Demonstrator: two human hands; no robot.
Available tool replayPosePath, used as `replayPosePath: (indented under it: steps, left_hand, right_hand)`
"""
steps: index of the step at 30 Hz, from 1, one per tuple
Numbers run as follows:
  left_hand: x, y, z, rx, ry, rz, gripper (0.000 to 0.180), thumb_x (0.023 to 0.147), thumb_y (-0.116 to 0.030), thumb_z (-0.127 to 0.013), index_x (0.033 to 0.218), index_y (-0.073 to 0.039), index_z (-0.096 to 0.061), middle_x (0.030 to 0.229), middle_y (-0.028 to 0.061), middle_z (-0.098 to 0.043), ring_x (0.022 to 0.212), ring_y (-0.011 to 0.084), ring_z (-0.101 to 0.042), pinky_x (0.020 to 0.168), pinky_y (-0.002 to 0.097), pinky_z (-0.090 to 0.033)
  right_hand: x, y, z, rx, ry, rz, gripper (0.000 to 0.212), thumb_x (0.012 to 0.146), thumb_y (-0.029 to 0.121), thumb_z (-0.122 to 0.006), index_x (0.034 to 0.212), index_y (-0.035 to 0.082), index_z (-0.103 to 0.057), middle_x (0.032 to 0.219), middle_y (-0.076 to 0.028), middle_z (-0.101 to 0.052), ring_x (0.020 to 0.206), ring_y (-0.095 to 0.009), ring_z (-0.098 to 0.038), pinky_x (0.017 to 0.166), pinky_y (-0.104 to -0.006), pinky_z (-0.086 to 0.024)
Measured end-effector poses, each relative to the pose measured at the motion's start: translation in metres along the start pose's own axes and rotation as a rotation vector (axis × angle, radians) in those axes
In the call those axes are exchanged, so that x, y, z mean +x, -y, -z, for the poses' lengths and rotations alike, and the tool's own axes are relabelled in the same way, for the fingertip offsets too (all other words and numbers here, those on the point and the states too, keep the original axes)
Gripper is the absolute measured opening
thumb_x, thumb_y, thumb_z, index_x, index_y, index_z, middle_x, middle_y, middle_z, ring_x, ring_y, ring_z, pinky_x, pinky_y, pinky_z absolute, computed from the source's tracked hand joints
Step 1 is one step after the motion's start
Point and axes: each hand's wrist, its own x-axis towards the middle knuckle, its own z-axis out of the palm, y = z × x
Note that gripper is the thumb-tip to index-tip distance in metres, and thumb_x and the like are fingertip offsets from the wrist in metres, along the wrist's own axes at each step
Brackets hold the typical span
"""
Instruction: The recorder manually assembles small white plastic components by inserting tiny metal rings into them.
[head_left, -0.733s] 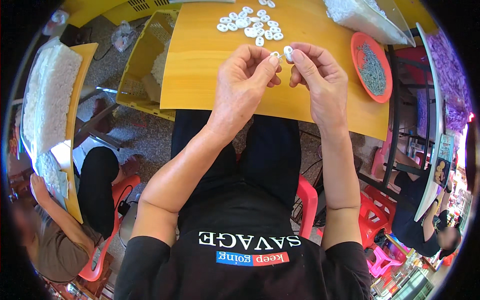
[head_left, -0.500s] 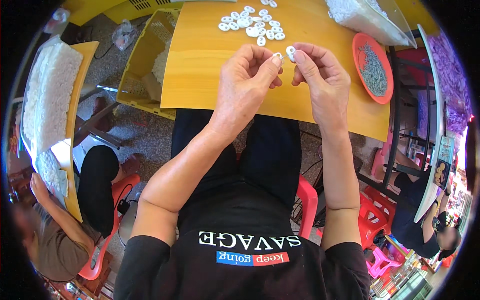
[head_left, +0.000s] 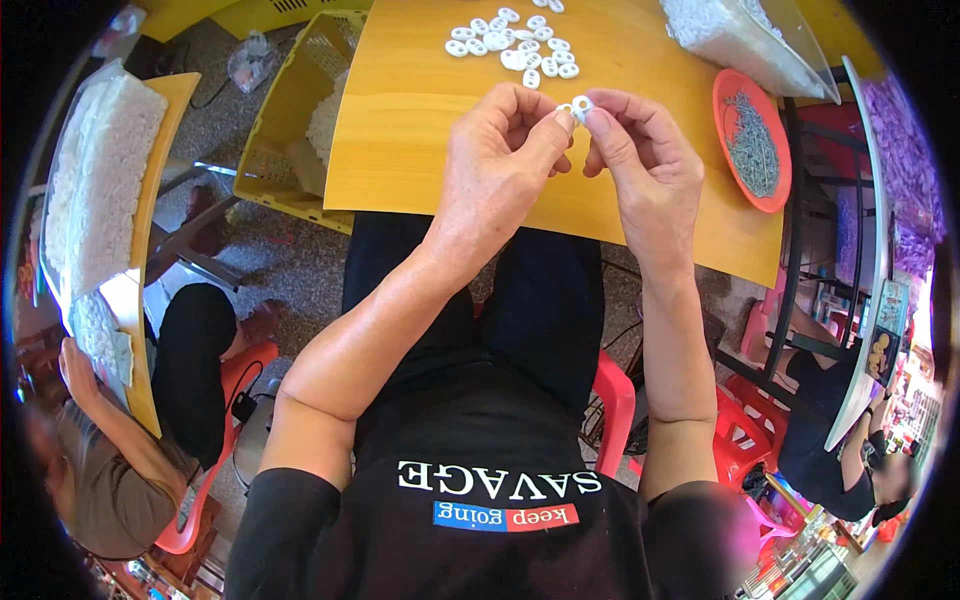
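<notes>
Above the near part of a wooden tabletop (head_left: pixel 400 130), both hands meet over small white plastic pieces. My left hand (head_left: pixel 500 160) pinches one white piece (head_left: pixel 564 108) between thumb and fingers. My right hand (head_left: pixel 650 165) grips another white piece (head_left: pixel 583 103) with a hole through it. The two pieces are close together; whether they are joined is too small to tell. Beyond my fingertips lies a loose pile of white two-holed oval pieces (head_left: pixel 514 61). To the right, a red-orange oval plate (head_left: pixel 733 82) holds many thin grey metal pins (head_left: pixel 753 150).
A clear bin of white parts (head_left: pixel 725 45) stands at the far right corner. Left of the table sits a yellow crate (head_left: pixel 265 170). Co-workers sit at either side; the left one's hand (head_left: pixel 80 370) is by bagged white parts (head_left: pixel 95 330). A red chair (head_left: pixel 612 410) is below me.
The two white pieces have come closer together; a thin metal bit seen between them before is now hardly visible. The whole view has shifted slightly.
</notes>
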Motion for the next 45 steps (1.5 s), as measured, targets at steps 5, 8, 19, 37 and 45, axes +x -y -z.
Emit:
replayPosePath:
  steps: [5,8,19,37,45]
  left_hand:
    - [0.000,0.000,0.001,-0.011,0.010,0.020,0.018,0.092,-0.015,-0.062,0.093,0.003,-0.058,0.078,0.0051,-0.062,0.070,0.0090,-0.060,0.064,0.0232,-0.048]
    - [-0.002,-0.003,0.001,-0.020,0.028,0.019,0.017,0.092,-0.014,-0.062,0.093,0.003,-0.059,0.077,0.0055,-0.063,0.069,0.0092,-0.060,0.064,0.0237,-0.048]
    - [0.005,0.007,0.010,-0.084,0.157,0.012,0.017,0.091,-0.017,-0.066,0.097,-0.001,-0.060,0.085,0.0037,-0.063,0.078,0.0097,-0.058,0.074,0.0232,-0.046]
    - [-0.010,-0.004,0.012,-0.261,0.377,-0.200,0.024,0.101,-0.019,-0.049,0.114,0.000,-0.057,0.109,0.0046,-0.057,0.084,0.0061,-0.056,0.072,0.0183,-0.046]
    - [-0.008,-0.006,0.025,-0.197,0.288,-0.284,0.019,0.099,-0.012,-0.048,0.110,0.001,-0.058,0.115,0.0066,-0.056,0.082,0.0063,-0.055,0.070,0.0173,-0.045]
  right_hand:
    - [-0.001,-0.002,0.000,0.036,0.002,0.012,0.015,0.089,0.005,-0.065,0.102,-0.003,-0.064,0.085,-0.003,-0.065,0.066,-0.006,-0.057,0.059,-0.0187,-0.047]
    - [-0.004,-0.002,-0.001,0.060,0.004,-0.009,0.020,0.090,0.006,-0.065,0.107,-0.004,-0.064,0.091,-0.006,-0.066,0.066,-0.007,-0.056,0.063,-0.0197,-0.048]
    - [-0.004,-0.013,0.001,0.323,0.008,-0.098,0.020,0.089,0.005,-0.065,0.108,-0.004,-0.062,0.088,-0.006,-0.065,0.070,-0.007,-0.058,0.066,-0.0225,-0.051]
    - [-0.014,0.014,-0.019,0.732,0.180,-0.290,0.065,0.092,0.009,-0.058,0.148,0.007,-0.025,0.094,0.001,-0.055,0.070,-0.002,-0.047,0.066,-0.0178,-0.046]
    - [-0.010,0.012,-0.035,0.867,0.250,-0.305,0.069,0.089,0.004,-0.061,0.148,0.009,-0.024,0.095,-0.002,-0.055,0.074,-0.007,-0.051,0.072,-0.0244,-0.047]
